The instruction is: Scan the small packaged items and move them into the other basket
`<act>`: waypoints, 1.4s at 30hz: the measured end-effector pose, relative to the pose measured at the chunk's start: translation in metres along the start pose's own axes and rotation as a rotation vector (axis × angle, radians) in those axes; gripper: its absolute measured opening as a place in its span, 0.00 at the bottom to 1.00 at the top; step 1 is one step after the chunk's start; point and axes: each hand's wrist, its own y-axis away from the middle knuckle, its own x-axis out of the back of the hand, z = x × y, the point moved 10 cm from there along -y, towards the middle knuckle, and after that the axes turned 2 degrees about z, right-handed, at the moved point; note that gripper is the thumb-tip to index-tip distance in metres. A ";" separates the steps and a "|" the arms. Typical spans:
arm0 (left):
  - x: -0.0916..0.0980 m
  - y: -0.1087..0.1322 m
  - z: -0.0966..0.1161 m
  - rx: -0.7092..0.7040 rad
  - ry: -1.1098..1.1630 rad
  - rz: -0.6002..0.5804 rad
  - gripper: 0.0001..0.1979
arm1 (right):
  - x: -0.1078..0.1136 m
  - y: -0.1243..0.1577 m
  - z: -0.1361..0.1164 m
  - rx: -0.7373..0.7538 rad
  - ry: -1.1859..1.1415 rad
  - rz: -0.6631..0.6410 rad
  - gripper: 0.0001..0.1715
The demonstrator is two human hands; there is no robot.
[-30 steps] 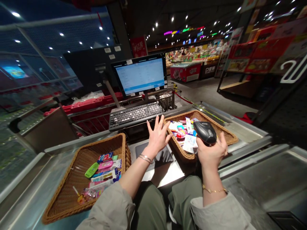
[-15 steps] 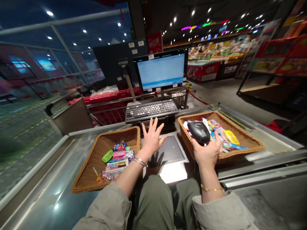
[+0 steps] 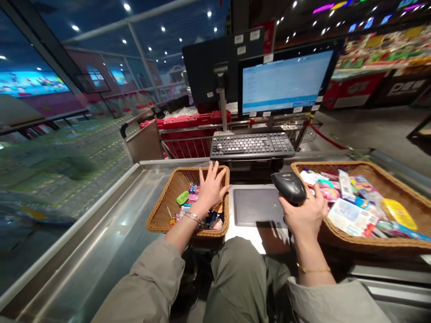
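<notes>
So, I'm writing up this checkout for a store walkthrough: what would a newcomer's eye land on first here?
The black barcode scanner, held in the right hand, stands out at centre-right, beside a wicker basket heaped with colourful packets. Above them, the bright monitor glows behind the keyboard. On the left, the open left hand is spread over a second basket.

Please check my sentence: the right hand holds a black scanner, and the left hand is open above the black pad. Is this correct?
Not quite. The head view shows the left hand open above the small basket, not above the black pad. The right hand does hold the black scanner.
</notes>
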 end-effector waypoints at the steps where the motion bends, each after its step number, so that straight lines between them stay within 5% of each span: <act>1: -0.001 0.003 -0.013 0.011 -0.015 -0.011 0.31 | -0.003 0.002 -0.001 -0.002 0.004 -0.006 0.36; 8: -0.021 0.028 -0.092 0.070 -0.113 -0.154 0.32 | -0.022 0.010 -0.016 0.006 0.009 -0.071 0.34; 19: -0.091 0.049 -0.150 0.062 -0.165 -0.548 0.34 | -0.047 0.021 -0.030 0.056 -0.006 -0.143 0.26; 28: -0.134 0.064 -0.166 0.058 -0.138 -0.686 0.34 | -0.060 0.025 -0.034 0.101 0.002 -0.172 0.26; 42: -0.134 0.065 -0.163 0.070 -0.173 -0.672 0.36 | -0.060 0.027 -0.033 0.139 -0.015 -0.157 0.24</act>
